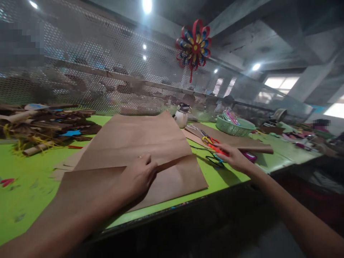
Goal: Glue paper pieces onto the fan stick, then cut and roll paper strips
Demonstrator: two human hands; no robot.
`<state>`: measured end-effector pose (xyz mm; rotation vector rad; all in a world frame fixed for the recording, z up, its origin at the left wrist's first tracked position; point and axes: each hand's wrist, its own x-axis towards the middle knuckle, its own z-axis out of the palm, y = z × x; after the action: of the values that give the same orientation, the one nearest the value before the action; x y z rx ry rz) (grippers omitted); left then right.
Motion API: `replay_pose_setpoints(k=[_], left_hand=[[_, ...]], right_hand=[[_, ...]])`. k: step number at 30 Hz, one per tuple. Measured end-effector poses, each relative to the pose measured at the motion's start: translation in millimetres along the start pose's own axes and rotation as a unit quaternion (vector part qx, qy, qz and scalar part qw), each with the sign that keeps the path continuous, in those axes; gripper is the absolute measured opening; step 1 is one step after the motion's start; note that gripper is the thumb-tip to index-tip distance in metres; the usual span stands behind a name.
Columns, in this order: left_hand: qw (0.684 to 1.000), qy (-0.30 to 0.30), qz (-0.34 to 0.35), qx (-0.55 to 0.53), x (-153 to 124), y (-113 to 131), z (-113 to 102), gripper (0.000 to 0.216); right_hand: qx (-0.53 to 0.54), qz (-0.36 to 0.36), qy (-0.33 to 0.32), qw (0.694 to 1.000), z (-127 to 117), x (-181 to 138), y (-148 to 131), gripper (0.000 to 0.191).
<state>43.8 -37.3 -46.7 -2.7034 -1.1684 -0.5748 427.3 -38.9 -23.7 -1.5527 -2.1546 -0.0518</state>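
Observation:
A large sheet of brown kraft paper point(129, 138) lies in front of me, cut or folded across, with more brown paper point(177, 179) beneath its near edge. My left hand point(141, 175) is closed on that edge, thumb on top and fingers partly hidden. To the right, my right hand point(233, 157) has its fingers around the red handles of scissors point(212, 141). Yellow shows near their pivot, and the blades point away toward the left. A dark looped cord point(215, 161) lies beside them on the green table.
Brown scraps point(53, 125) are heaped at the left. A white jug point(182, 115) stands behind the paper, and a green basket point(236, 126) sits on a brown roll point(252, 145). Perforated mesh point(107, 68) rises behind, with a paper pinwheel point(195, 48) on it. The table edge point(188, 204) runs in front.

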Motion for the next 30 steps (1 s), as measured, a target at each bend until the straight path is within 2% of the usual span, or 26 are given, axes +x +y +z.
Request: replay_pose_setpoints(k=[3,8,13,16,18,20,22,24,30], left_hand=[[1.000,0.001,0.000,0.011,0,-2,2,0.023],[1.000,0.021,-0.008,0.007,-2,-8,7,0.021],[1.000,0.015,-0.008,0.011,0,-12,15,0.024],[0.999,0.033,-0.006,-0.001,3,-12,14,0.029],[0.999,0.049,0.016,0.000,6,-9,10,0.034],[0.996,0.045,0.072,0.010,9,-6,5,0.034],[0.990,0.021,0.137,0.007,12,0,2,0.031],[0.985,-0.008,0.174,-0.021,14,8,1,0.032],[0.978,-0.039,0.183,-0.087,14,34,9,0.037]], right_hand=[[0.028,-0.020,-0.026,0.999,4,-31,-20,0.039],[0.062,-0.016,-0.058,0.996,9,-42,-27,0.038],[0.119,-0.033,-0.137,0.983,-8,-55,-23,0.038],[0.124,-0.030,-0.180,0.975,-21,-68,-22,0.037],[0.121,-0.033,-0.191,0.974,-26,-76,-24,0.037],[0.125,-0.039,-0.192,0.973,-29,-82,-27,0.036],[0.134,-0.043,-0.186,0.972,-27,-86,-30,0.036],[0.140,-0.047,-0.175,0.973,-23,-88,-34,0.035],[0.146,-0.068,-0.157,0.974,-11,-85,-39,0.034]])
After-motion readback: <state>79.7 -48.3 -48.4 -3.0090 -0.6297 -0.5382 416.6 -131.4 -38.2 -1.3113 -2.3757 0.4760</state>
